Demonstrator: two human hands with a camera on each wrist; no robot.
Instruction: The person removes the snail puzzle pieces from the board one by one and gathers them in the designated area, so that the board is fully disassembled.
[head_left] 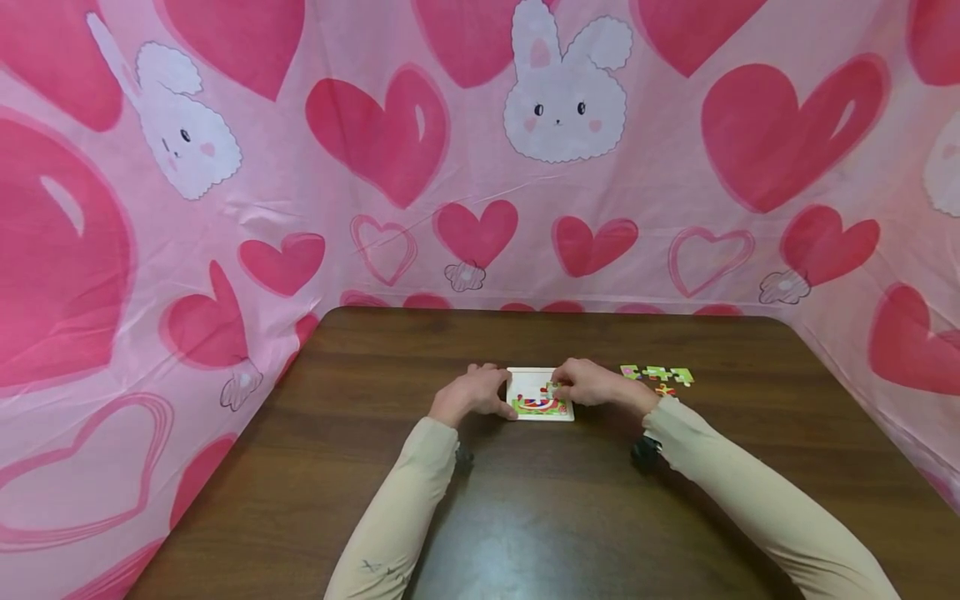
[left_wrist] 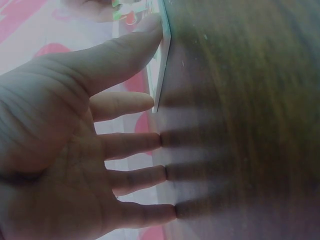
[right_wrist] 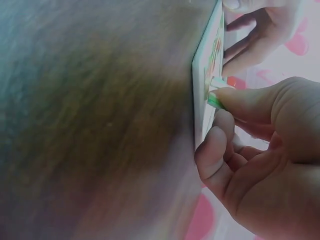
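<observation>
A white-framed puzzle tray [head_left: 525, 382] lies flat on the table, its lower part filled with a colourful picture on green. My right hand [head_left: 592, 383] is over the tray's right side, pinching a green-edged puzzle piece [right_wrist: 215, 100] between thumb and fingers. The piece is tilted against the tray, and the fingers partly hide it. At the tray's left side, my left hand [head_left: 472, 393] steadies it with fingers spread. Its thumb [left_wrist: 135, 45] rests on the tray's rim, while the index fingertip touches the edge and the other fingertips meet the tabletop.
Several loose puzzle pieces [head_left: 681, 376] lie on the table beyond my right wrist. The brown wooden table [head_left: 390, 358] ends at a pink cloth backdrop [head_left: 480, 304] with hearts and rabbits, hanging behind it and along both sides.
</observation>
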